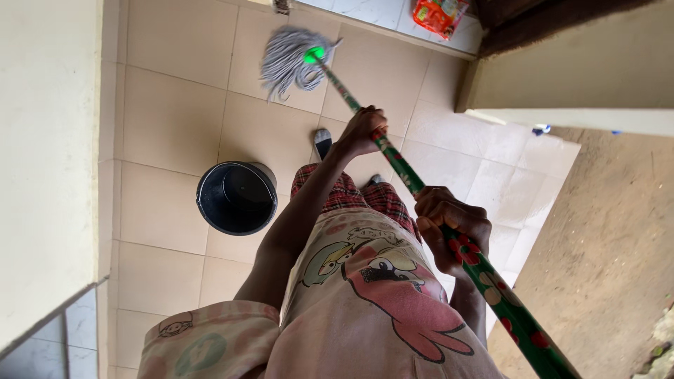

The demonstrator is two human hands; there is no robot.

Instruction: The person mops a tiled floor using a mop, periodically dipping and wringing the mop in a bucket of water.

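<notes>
both hands (449, 221) grip mop (298, 60) on open tiles, bucket (236, 197) beside

One package shows: a soft plastic pack (440, 15), bright red-orange with patches of yellow, green and white print. It lies on the pale tiled floor (175, 119) at the far end of the view, well beyond the grey string mop head (291, 60) and off to its right, just beside the foot of a dark wooden door frame (533, 24). The top edge of the view cuts it off, so its full shape cannot be told. No signs, loose labels or screens appear.
</notes>
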